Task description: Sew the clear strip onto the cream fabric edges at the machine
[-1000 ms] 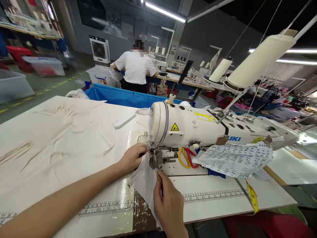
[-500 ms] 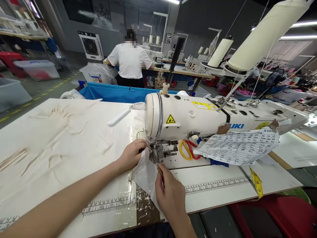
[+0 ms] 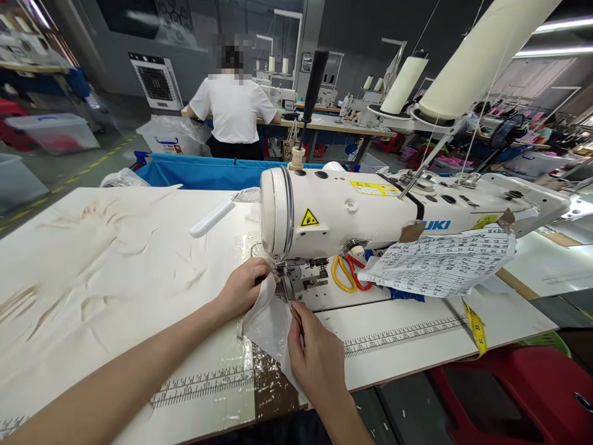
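White fabric (image 3: 265, 318) lies under the needle end of a white sewing machine (image 3: 319, 207) and drapes over the table's front part. My left hand (image 3: 245, 284) is closed on the fabric's left edge, right beside the presser foot. My right hand (image 3: 317, 349) grips slim metal tweezers (image 3: 293, 307); their tips reach the fabric close to the presser foot. Exactly what the tips touch is too small to tell. Scissors (image 3: 345, 275) with yellow and red handles rest on the machine bed, right of the needle area.
Rulers (image 3: 403, 335) run along the white table (image 3: 185, 321). A paper with writing (image 3: 445, 262) hangs from the machine, and a yellow tape measure (image 3: 475, 327) hangs over the front edge. Thread cones (image 3: 405, 83) stand above. Behind a blue cloth bin (image 3: 199, 172) sits a person in white (image 3: 234, 108).
The whole view has shifted slightly, so everything sits a little further left. Both hands keep nearly the same place at the needle, with the same hold on the fabric and tweezers.
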Motion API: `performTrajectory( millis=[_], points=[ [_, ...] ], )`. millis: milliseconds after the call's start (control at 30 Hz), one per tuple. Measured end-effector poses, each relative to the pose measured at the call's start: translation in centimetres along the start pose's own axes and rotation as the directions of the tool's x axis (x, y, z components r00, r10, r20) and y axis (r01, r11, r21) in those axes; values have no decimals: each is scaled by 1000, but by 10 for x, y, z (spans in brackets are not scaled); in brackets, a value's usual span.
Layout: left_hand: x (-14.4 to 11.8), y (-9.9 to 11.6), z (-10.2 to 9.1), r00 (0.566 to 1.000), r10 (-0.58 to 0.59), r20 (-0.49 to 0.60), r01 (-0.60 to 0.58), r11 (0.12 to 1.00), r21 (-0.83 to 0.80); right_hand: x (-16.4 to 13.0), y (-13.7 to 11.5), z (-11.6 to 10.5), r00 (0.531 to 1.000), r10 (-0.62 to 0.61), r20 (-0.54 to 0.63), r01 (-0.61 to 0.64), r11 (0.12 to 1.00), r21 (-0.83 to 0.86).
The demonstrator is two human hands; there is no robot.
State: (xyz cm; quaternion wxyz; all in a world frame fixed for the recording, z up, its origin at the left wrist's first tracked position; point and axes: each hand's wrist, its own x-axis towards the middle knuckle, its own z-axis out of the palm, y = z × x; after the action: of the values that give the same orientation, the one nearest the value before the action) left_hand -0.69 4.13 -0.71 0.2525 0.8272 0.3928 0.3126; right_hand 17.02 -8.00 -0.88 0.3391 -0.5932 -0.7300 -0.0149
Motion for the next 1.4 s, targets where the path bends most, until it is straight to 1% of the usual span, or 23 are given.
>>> performTrajectory(
  millis=[100, 200, 400, 533, 633, 767, 933, 1033, 1233, 1400],
  points=[
    [0, 0, 0, 999, -34, 2, 34, 999, -28, 2, -1, -2, 999, -22, -28, 22, 1000, -9],
    [1, 0, 0, 999, -43, 10, 44, 998, -42, 2, -3, -1, 999, -23, -38, 22, 999, -28],
    [1, -2, -1, 999, -37, 10, 37, 997, -61, 2, -2, 2, 999, -20, -27, 18, 998, -66],
    [2, 0, -2, 997, -70, 22, 71, 993, -99, 1, -3, 2, 1000, -9, -29, 6, 997, -80],
    [3, 2, -3, 995, -100, 20, 101, 986, -129, 1, -4, 2, 999, -8, -34, 5, 997, -78],
    [3, 3, -3, 994, -105, 13, 106, 984, -143, 0, -4, 2, 999, -1, -47, -2, 998, -65],
    [4, 5, -3, 993, -118, -1, 117, 983, -141, 0, -3, 1, 997, 11, -73, -10, 1000, 21],
    [4, 7, -4, 991, -135, 8, 135, 980, -146, -1, -1, 1, 998, 12, -64, -8, 998, 59],
    [5, 11, -5, 988, -152, 16, 153, 979, -138, -1, -1, 1, 999, 1, -53, 0, 1000, 31],
    [5, 10, -5, 987, -159, 11, 159, 978, -135, 1, -2, 2, 997, -11, -78, 10, 1000, -14]
  ],
)
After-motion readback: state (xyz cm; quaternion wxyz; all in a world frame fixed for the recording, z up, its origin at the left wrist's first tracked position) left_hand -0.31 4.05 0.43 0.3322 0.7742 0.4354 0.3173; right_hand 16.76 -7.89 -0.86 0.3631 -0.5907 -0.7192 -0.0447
